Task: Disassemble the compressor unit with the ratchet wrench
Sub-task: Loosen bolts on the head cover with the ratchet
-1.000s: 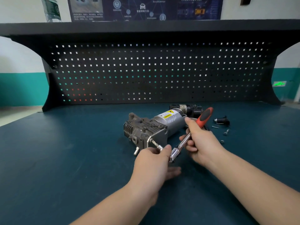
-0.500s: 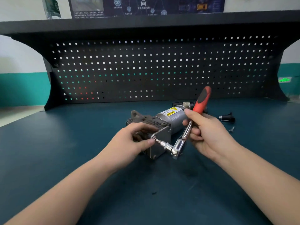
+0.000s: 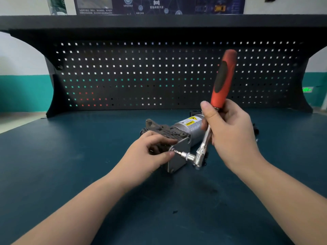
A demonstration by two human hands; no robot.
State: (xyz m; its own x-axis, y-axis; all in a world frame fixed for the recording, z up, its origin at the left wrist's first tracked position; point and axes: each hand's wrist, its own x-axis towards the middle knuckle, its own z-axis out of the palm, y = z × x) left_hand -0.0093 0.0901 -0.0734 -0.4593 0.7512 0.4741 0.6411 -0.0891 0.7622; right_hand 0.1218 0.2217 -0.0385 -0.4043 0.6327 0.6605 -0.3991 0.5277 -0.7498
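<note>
right hand (image 3: 230, 138) clasps the ratchet wrench (image 3: 208, 131) by its shank, bit seated in a plate screw; left hand (image 3: 150, 152) curls around the compressor (image 3: 185, 131), apparently steadying it.

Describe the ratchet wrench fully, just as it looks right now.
The ratchet wrench has a red handle with a black inset, a bright chrome shank and head, and a short bit extension pointing left. The bit tip meets a screw on the compressor unit's silver end plate. The handle stands nearly upright; the right hand grips its lower end.
</note>
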